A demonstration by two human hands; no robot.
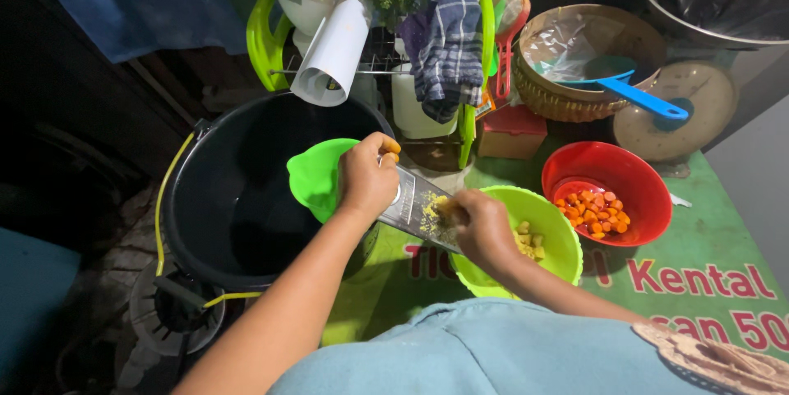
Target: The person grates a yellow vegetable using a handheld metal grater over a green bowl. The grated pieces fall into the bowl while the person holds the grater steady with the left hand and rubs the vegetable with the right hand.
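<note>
grating was the step in hand, by my reading. my right hand [485,226] was closed in a tight grip on a small yellow piece [448,210], too covered by my fingers to name, pressed against the face of the metal grater [415,212]. my left hand [366,177] held the grater's top end, grip wrapped fully round it.

the grater sat tilted over the lime green bowl [559,239]. its long axis ran from upper left under my left hand down to lower right, the low end pointing into the bowl, where yellow chunks [526,239] lay. yellow shreds clung to the grater face.

the next stroke, i judged, called for keeping fingertips off the teeth, the piece being short.

beyond: a green scoop [316,177] over the black bucket [238,198], left. right, a red bowl [625,173] of orange slices [596,210] on the green-covered surface [699,230]. farthest, a woven basket [567,95] and checked cloth [448,41].
</note>
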